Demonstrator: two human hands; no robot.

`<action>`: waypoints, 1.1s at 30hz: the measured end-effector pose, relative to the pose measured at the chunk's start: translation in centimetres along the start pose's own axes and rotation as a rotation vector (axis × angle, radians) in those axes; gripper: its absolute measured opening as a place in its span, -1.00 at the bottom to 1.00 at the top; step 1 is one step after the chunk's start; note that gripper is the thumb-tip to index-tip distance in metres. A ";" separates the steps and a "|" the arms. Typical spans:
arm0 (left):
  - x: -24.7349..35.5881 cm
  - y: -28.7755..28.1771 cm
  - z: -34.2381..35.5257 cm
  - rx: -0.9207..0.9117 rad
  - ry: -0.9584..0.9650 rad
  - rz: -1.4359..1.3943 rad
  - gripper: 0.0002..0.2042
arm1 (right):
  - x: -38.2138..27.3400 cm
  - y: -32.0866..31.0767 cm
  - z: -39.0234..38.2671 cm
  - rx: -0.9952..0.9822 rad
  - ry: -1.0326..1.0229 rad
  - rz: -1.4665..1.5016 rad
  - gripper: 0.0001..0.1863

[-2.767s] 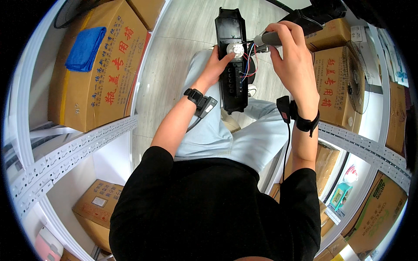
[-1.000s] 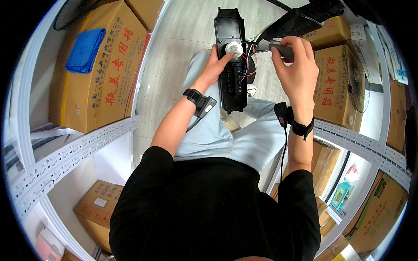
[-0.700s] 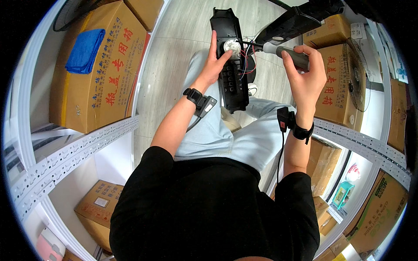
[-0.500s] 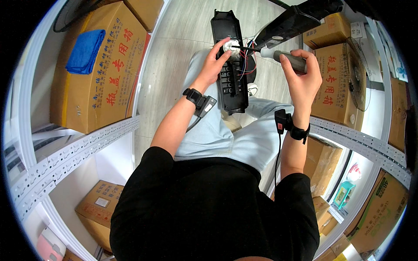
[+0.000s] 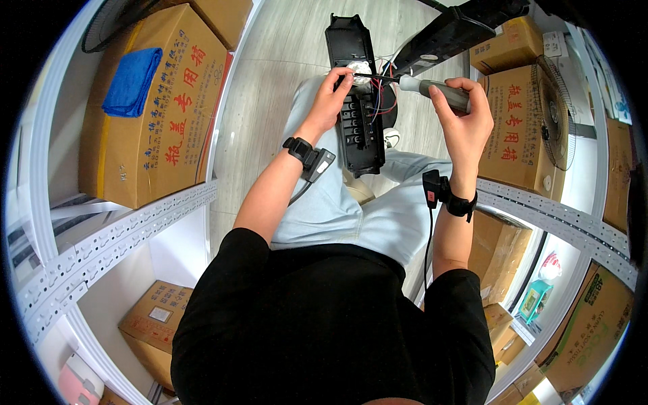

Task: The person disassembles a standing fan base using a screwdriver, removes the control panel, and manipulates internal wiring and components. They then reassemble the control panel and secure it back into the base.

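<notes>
My right hand [image 5: 462, 111] grips the grey handle of a screwdriver [image 5: 445, 94], whose dark shaft points left. At the shaft's tip my left hand [image 5: 331, 100] pinches thumb and forefinger together; what lies between them is too small to make out. Just beside those fingers is a round white part [image 5: 362, 71], set in a long black plastic housing [image 5: 364, 158]. The housing has a row of small buttons and stands between my knees. Red, blue and white wires [image 5: 386, 91] run from it toward a black fan stand [image 5: 439, 50].
On the left shelf stands a large cardboard box [image 5: 155, 128] with a folded blue cloth [image 5: 133, 81] on top. To the right are another box [image 5: 509, 131] and a wire fan guard [image 5: 557, 115]. Metal shelf rails [image 5: 108, 239] flank me on both sides.
My right hand and the screwdriver have shifted slightly left. My left fingers have drawn back off the white part and closed together at the screwdriver's tip.
</notes>
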State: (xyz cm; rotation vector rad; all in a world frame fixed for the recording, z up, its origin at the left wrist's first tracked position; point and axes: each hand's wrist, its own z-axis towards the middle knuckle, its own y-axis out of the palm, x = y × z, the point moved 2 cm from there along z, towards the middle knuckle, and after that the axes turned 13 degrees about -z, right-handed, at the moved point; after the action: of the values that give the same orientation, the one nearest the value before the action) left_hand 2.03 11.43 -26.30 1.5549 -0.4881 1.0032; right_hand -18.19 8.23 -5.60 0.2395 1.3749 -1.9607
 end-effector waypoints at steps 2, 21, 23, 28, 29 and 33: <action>0.0 0.0 0.0 -0.013 0.012 -0.003 -0.82 | 0.0 0.0 -0.1 0.039 0.055 0.117 -0.64; -0.2 0.2 0.0 -0.010 -0.074 -0.144 -0.82 | -1.0 10.7 0.1 -0.297 -0.404 0.089 -0.60; -0.1 0.2 -0.1 -0.010 -0.096 -0.161 -0.83 | -0.7 11.8 0.1 -0.334 -0.405 0.036 -0.60; 0.5 0.5 -0.3 -0.020 -0.083 -0.153 -0.83 | -0.5 12.8 0.5 -0.364 -0.421 -0.032 -0.60; 0.4 0.5 -0.2 -0.035 -0.075 -0.148 -0.82 | -0.4 12.9 0.6 -0.351 -0.417 -0.009 -0.60; 0.2 0.3 -0.1 -0.039 -0.091 -0.131 -0.81 | -0.9 13.1 1.8 -0.284 -0.311 0.075 -0.65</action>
State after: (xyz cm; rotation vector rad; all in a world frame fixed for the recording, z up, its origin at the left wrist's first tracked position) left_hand 1.86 11.53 -25.98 1.5816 -0.4598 0.8216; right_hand -8.61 4.75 -14.13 -0.1407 1.3922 -1.6353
